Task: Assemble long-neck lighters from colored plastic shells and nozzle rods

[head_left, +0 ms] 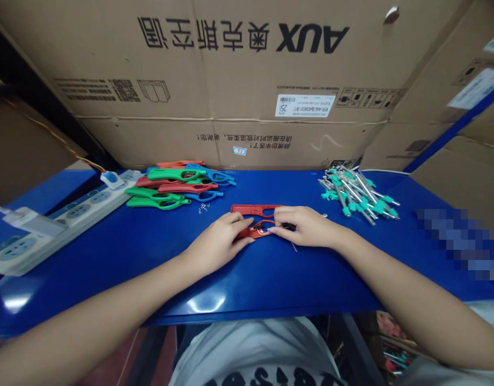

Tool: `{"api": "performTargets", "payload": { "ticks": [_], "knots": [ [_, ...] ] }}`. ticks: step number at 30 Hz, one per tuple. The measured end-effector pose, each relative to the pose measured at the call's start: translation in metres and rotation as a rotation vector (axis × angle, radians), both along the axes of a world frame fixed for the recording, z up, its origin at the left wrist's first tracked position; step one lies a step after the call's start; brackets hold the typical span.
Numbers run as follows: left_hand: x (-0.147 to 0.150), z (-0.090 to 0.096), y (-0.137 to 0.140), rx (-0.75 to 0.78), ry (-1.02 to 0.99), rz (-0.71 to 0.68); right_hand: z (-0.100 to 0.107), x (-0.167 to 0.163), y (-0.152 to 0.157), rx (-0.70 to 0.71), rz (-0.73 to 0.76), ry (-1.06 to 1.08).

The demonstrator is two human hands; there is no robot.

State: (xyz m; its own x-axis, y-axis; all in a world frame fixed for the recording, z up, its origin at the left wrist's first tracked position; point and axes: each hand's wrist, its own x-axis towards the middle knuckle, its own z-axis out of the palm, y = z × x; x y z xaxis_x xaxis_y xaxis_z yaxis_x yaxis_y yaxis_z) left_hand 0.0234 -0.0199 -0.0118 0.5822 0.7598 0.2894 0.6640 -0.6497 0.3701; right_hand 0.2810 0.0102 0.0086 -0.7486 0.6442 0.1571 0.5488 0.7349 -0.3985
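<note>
The person here has one red shell (244,234) at the centre of the dial, low over the blue table (266,284), hollow side showing, probably so the small fittings inside stay reachable. The left hand (214,240) is closed round its nine o'clock end, seemingly to steady it; the right hand (307,225) pinches narrow at the three o'clock end, though I cannot tell what sits between its fingertips. One similar red half (249,208) lies just beyond, at twelve. Heaped at ten are coloured handles (178,187), more than six but too overlapped to count, with several tiny pins (204,207) beside them. Past two, teal-ended rods (353,195) lie tangled, also uncountable, presumably kept within the right hand's reach. At nine, one power strip (78,211) carries two plugs (34,221).
</note>
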Motion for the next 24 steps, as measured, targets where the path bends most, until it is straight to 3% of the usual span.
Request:
{"api": "performTargets", "payload": {
  "ticks": [5, 14, 24],
  "knots": [
    [0.0042, -0.0002, -0.0026, -0.009, -0.056, -0.025, -0.0019, -0.0065, -0.0031, 0.044, -0.075, -0.065],
    [0.0075, 0.0016, -0.0045, -0.027, -0.1, -0.04, -0.001, -0.0097, -0.0067, 0.066, -0.076, -0.181],
    [0.0062, -0.0023, -0.0054, 0.041, 0.0, -0.107, 0.0003, -0.0042, -0.0029, -0.028, 0.024, -0.03]
  ]
}}
